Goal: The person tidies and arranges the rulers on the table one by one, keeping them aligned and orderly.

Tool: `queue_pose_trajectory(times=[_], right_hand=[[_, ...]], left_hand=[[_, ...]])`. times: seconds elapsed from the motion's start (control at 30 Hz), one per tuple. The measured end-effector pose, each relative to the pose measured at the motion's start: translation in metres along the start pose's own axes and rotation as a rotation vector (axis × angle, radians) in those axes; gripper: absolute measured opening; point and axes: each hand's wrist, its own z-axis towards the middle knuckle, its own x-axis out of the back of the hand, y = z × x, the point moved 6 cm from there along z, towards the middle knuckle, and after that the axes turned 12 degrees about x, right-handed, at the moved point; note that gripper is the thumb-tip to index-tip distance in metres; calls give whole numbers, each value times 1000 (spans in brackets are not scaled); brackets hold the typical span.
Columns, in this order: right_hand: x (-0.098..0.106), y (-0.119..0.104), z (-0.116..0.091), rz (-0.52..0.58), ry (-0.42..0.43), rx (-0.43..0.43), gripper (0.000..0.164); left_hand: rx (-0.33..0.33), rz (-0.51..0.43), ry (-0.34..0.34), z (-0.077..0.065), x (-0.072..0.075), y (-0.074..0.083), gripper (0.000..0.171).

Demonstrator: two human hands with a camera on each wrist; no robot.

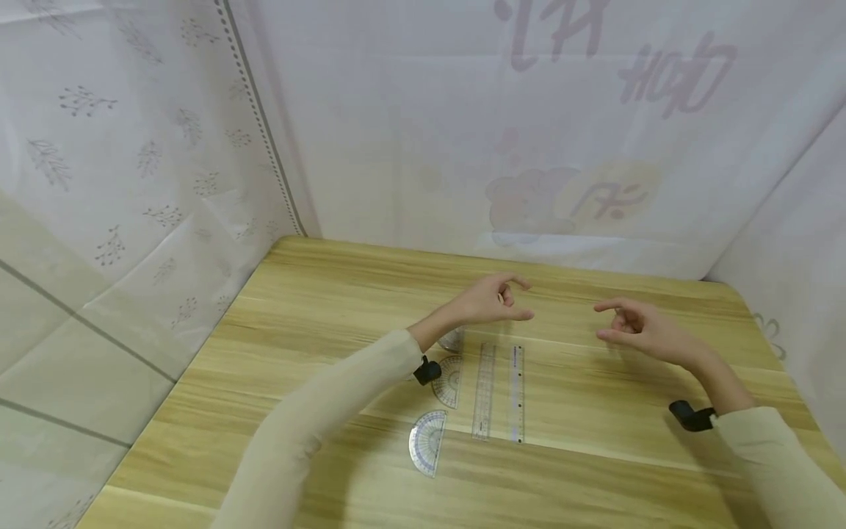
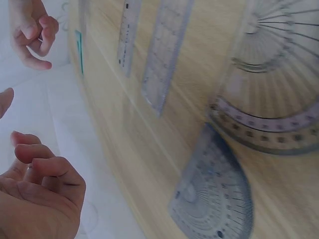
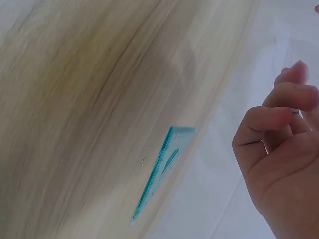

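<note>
Over the far part of the table, my left hand (image 1: 492, 300) hovers with thumb and index finger apart and the other fingers loosely bent, holding nothing. To its right is my right hand (image 1: 644, 330) in a similar pose, also holding nothing. Two clear straight rulers, one wider (image 1: 484, 393) and one narrower (image 1: 518, 393), lie side by side below and between the hands. Three clear protractors lie left of them: one (image 1: 428, 442) nearest me, one (image 1: 446, 382) in the middle, and a third (image 1: 452, 339) partly hidden by the left wrist. A teal set square (image 3: 167, 164) shows in the right wrist view.
Everything lies on a wood-grain table (image 1: 595, 455). Pale printed cloth (image 1: 410, 132) hangs behind it and on both sides. Black straps with camera mounts (image 1: 690, 416) sit on the wrists.
</note>
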Motion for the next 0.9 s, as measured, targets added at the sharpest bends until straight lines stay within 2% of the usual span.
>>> queue_pose_trajectory(times=[0.23, 0.37, 0.63, 0.9], right_hand=[[8, 5, -5, -5, 19, 14, 45], [13, 9, -9, -14, 33, -5, 45], [23, 21, -20, -77, 62, -136, 47], [35, 29, -32, -142, 95, -208, 51]], left_hand=[[-13, 5, 15, 13, -7, 10, 53], [-19, 21, 18, 20, -15, 15, 54], [-9, 2, 9, 33, -34, 21, 55], [30, 44, 18, 53, -53, 26, 62]])
